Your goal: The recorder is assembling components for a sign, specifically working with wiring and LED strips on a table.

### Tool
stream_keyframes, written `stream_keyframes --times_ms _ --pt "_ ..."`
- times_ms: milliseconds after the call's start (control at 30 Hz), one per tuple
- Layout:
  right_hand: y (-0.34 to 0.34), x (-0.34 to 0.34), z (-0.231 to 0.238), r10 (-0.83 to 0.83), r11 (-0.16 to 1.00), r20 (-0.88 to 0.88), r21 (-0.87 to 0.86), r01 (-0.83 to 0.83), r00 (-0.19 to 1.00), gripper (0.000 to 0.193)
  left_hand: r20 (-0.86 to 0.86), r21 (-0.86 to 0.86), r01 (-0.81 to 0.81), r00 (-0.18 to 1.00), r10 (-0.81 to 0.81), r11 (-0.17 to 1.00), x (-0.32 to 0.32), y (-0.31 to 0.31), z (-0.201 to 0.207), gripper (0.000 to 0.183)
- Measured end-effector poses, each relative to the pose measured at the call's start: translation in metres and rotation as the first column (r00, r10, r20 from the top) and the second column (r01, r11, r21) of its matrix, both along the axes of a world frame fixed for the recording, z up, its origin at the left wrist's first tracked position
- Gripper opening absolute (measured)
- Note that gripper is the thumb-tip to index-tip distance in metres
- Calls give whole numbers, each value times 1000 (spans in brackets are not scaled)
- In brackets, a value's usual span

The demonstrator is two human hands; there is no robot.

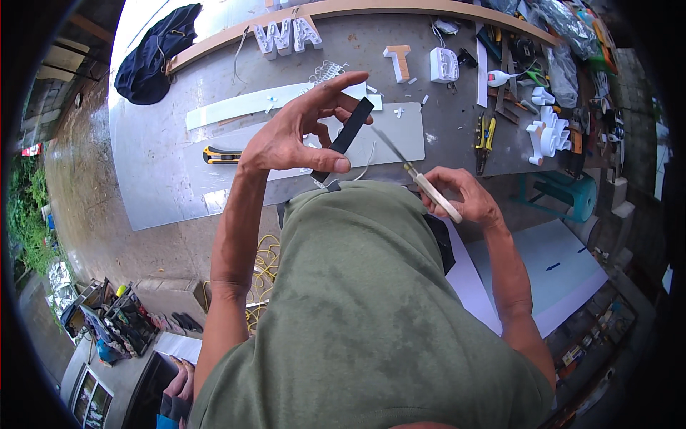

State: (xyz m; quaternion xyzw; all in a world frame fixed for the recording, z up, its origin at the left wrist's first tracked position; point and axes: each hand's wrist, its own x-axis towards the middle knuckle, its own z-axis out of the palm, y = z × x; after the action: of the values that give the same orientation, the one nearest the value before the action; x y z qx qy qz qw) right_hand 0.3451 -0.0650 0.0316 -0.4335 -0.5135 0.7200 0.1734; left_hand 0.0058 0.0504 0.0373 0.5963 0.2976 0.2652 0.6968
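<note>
My left hand (296, 136) is raised over the near edge of the workbench, closed on a flat black bar (349, 136). The thumb presses near the bar's lower end, and the bar slants up to the right. A thin white wire (373, 151) curves beside it. My right hand (464, 196) grips a slim tool with a pale handle (437, 196) and a thin grey metal shaft (389, 145). The shaft's tip points toward the bar; I cannot tell whether they touch. Under my hands lies a light grey sheet (400, 139) on the bench.
A yellow-black utility knife (221, 155) lies left of my left hand. White block letters (288, 39) and an orange-faced letter (398, 64) stand farther back. Yellow-handled pliers (489, 134) and white shapes (549, 132) sit at right. A teal stool (582, 198) stands below.
</note>
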Motion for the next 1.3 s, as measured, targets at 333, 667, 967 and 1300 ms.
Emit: stream_keyframes --times_ms 333,667,967,1300 --pt "8 -14 -4 -54 998 -61 -24 52 997 41 -17 -80 25 1000 -27 996 4 -8 -2 126" --pt "13 -26 -1 -90 991 -5 -94 90 996 47 -3 -83 36 999 -36 996 6 -9 -11 126" --pt "11 -26 -3 -71 990 153 -110 88 986 31 13 -90 87 996 -86 992 5 -8 -15 129" --pt "-4 15 -67 -171 957 417 284 50 893 43 -269 77 44 963 -22 996 32 -13 -59 129"
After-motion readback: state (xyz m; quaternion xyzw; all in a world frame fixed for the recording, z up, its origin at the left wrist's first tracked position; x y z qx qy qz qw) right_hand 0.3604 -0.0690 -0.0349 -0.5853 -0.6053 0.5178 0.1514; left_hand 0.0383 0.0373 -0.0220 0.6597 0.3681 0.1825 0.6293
